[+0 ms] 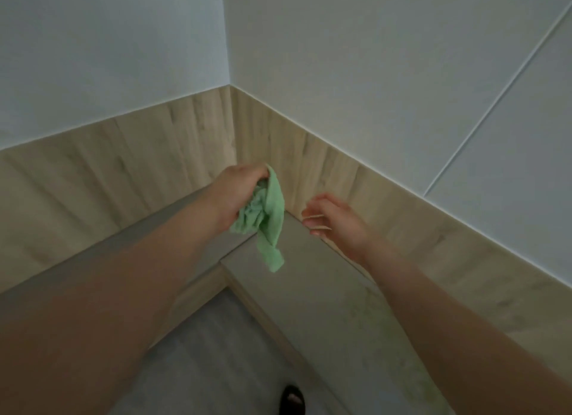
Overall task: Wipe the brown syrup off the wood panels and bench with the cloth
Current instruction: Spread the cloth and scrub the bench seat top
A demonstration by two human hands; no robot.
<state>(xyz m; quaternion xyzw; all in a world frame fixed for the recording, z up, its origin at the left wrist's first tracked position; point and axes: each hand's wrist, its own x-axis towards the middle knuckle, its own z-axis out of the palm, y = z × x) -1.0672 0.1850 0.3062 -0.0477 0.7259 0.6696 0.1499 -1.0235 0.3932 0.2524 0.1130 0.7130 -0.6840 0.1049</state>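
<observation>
cloth (269,216): soft, light, limp; I'd bunch it mid.
L hand (238,195): gripping cloth.
R hand (337,219): loose, holding nothing.

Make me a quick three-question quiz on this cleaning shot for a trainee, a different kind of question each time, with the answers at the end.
1. Which hand grips the green cloth?
2. Pick one. The right hand is:
A. gripping the cloth as well
B. open and holding nothing, close to the wood panels above the bench
C. pressed flat on the floor
3. True or false: the cloth is bunched in the hand with one end hanging down.

Key
1. The left hand.
2. B.
3. True.
</observation>
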